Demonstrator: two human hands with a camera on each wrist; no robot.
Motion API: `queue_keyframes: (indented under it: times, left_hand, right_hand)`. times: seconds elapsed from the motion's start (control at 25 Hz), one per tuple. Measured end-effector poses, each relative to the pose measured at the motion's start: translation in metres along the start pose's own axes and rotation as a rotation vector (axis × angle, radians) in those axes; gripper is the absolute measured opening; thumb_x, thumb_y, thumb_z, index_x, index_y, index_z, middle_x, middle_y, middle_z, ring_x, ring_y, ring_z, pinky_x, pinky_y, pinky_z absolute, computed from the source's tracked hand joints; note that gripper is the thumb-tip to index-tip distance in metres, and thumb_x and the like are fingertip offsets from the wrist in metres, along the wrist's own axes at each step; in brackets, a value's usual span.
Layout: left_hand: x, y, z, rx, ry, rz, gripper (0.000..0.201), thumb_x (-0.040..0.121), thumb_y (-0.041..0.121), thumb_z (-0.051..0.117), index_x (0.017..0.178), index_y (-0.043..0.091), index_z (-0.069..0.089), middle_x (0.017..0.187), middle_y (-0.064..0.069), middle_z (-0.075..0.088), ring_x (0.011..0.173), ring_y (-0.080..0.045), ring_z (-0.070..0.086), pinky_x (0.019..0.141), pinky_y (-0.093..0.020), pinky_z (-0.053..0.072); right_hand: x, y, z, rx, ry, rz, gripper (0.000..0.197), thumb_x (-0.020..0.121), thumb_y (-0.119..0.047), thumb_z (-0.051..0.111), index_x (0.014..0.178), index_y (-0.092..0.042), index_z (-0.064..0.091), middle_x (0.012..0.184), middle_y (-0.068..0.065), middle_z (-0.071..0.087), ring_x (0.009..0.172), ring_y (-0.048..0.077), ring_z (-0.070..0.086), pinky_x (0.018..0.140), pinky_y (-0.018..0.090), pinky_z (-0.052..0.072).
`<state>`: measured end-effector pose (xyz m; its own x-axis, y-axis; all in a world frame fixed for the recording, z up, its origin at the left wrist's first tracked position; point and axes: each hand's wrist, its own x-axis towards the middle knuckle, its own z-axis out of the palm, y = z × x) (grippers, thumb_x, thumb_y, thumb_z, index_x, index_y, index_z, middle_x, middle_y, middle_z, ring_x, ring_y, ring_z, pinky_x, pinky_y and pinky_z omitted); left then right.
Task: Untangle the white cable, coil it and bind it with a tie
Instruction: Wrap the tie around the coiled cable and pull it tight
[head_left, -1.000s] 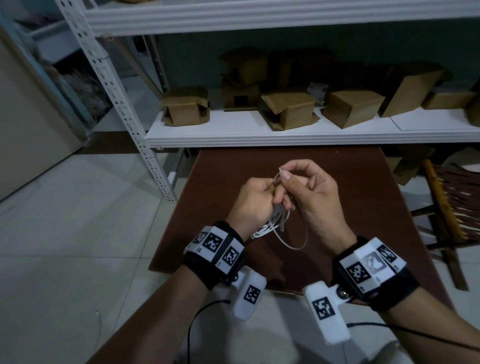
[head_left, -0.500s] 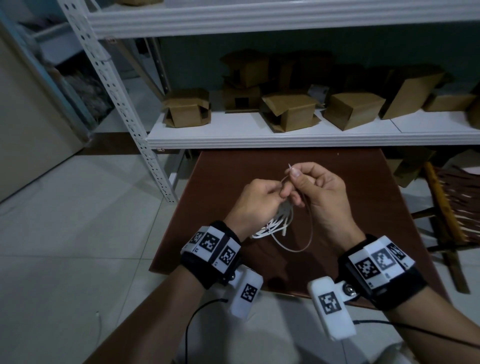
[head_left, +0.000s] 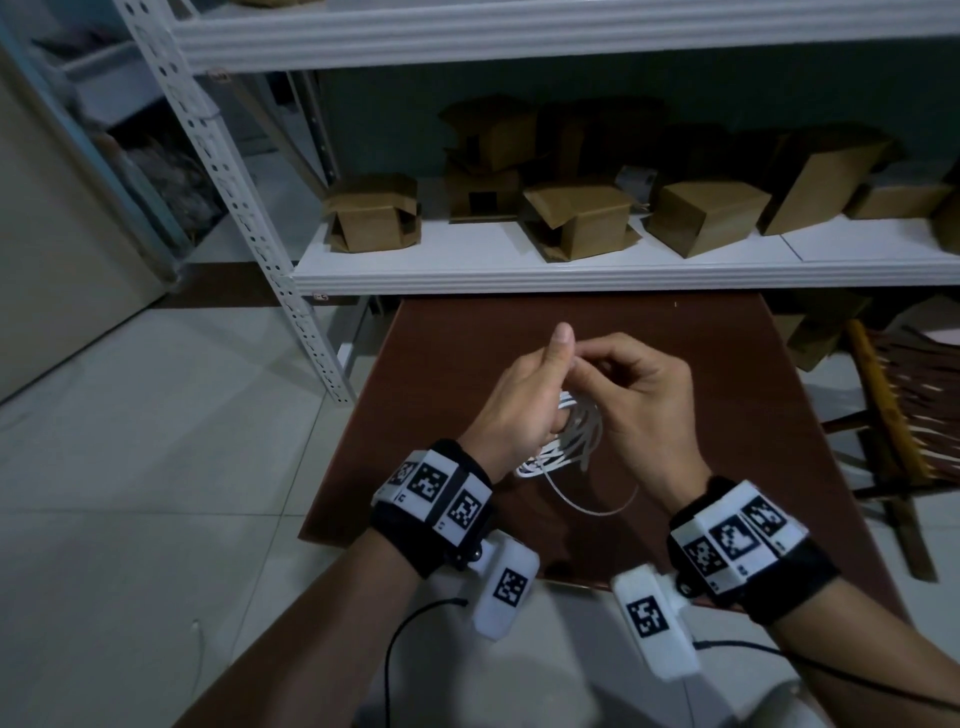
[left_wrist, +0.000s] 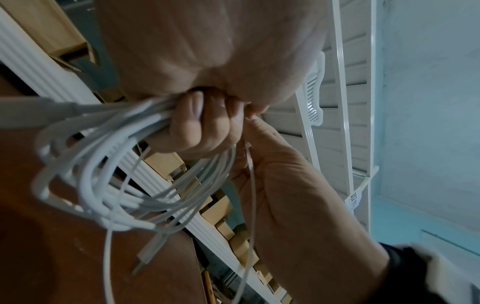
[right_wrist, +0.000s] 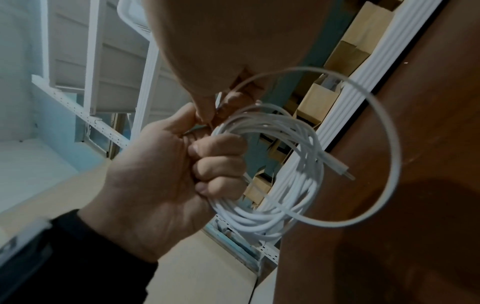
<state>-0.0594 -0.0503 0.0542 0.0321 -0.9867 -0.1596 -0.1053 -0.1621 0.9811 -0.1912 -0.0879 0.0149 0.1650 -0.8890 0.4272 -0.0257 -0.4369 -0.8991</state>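
White cable (head_left: 574, 441) coiled between both hands (head_left: 587, 400).

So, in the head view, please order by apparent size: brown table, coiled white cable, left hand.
1. brown table
2. left hand
3. coiled white cable, partly hidden by both hands, so unsure

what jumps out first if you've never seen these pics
Two hands meet above a brown table: the left hand grips a coiled white cable, and the right hand pinches a thin tie looping wide round the coil. Behind, cardboard boxes line a white shelf.
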Motion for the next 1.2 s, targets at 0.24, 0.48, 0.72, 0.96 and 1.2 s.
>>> queue_keyframes:
  times: [0.24, 0.48, 0.72, 0.96, 1.2]
  left_hand:
    - [0.002, -0.005, 0.004, -0.039, 0.017, -0.056, 0.047, 0.113, 0.039, 0.033, 0.107, 0.007, 0.066, 0.057, 0.007, 0.039, 0.026, 0.001, 0.041, 0.032, -0.009, 0.03]
    - [0.008, -0.012, 0.004, 0.068, 0.09, -0.018, 0.043, 0.103, 0.022, 0.034, 0.106, 0.011, 0.075, 0.07, -0.025, 0.067, 0.044, -0.03, 0.058, 0.044, -0.039, 0.048]
    - [0.003, -0.007, 0.007, 0.079, 0.133, -0.015, 0.044, 0.113, 0.027, 0.032, 0.125, 0.006, 0.07, 0.04, 0.003, 0.057, 0.037, -0.01, 0.053, 0.054, -0.038, 0.04]
    - [0.009, -0.016, 0.006, 0.06, 0.142, -0.053, 0.048, 0.113, 0.036, 0.03, 0.149, 0.017, 0.055, 0.1, -0.017, 0.069, 0.114, -0.061, 0.052, 0.094, -0.072, 0.046]
    - [0.007, -0.011, 0.008, 0.018, 0.089, -0.066, 0.042, 0.111, 0.03, 0.04, 0.148, 0.02, 0.057, 0.11, -0.003, 0.08, 0.109, -0.029, 0.063, 0.097, -0.058, 0.043]
  right_hand:
    - [-0.003, 0.003, 0.002, -0.169, 0.051, -0.048, 0.004, 0.089, -0.014, 0.082, 0.089, -0.018, 0.081, 0.085, 0.001, 0.072, 0.079, 0.025, 0.067, 0.07, 0.045, 0.054]
    - [-0.007, 0.005, 0.007, -0.288, 0.065, -0.055, 0.016, 0.086, -0.009, 0.081, 0.089, -0.025, 0.081, 0.084, -0.006, 0.071, 0.078, 0.011, 0.066, 0.07, 0.029, 0.054]
    - [-0.006, 0.004, 0.007, -0.274, 0.066, 0.008, 0.009, 0.084, -0.011, 0.083, 0.086, -0.02, 0.083, 0.083, -0.005, 0.071, 0.073, 0.013, 0.066, 0.068, 0.032, 0.056]
    - [-0.005, 0.005, 0.003, -0.275, 0.038, 0.071, 0.005, 0.084, -0.018, 0.083, 0.082, -0.022, 0.081, 0.082, -0.008, 0.072, 0.073, 0.011, 0.067, 0.068, 0.028, 0.056]
    - [-0.005, 0.004, 0.002, -0.285, 0.13, 0.061, 0.006, 0.085, -0.02, 0.082, 0.081, -0.019, 0.078, 0.083, -0.005, 0.071, 0.073, 0.008, 0.066, 0.067, 0.022, 0.053]
